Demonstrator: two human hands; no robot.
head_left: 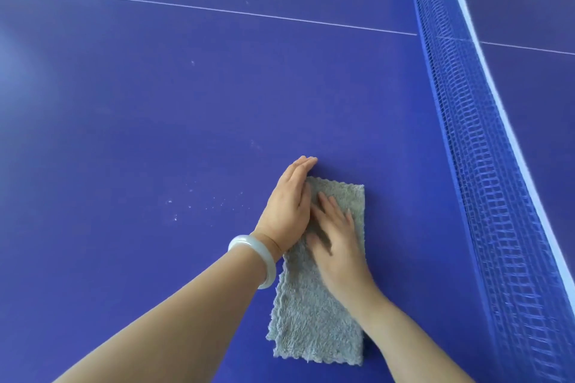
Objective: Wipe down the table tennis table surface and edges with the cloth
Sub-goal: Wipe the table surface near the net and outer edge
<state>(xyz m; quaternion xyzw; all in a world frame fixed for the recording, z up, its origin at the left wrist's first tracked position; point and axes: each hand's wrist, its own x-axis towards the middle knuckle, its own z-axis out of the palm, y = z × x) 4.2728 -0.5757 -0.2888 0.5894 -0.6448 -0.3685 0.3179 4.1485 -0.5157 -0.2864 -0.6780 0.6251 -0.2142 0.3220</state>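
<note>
Grey cloth lies folded on blue desk, near net on the R side. R hand presses flat on cloth w/ fingers straight, slightly spread, no grip. L hand stands on edge against cloth's left side, fingers straight & together. Pale bangle on L wrist. Dust specks further left.
</note>
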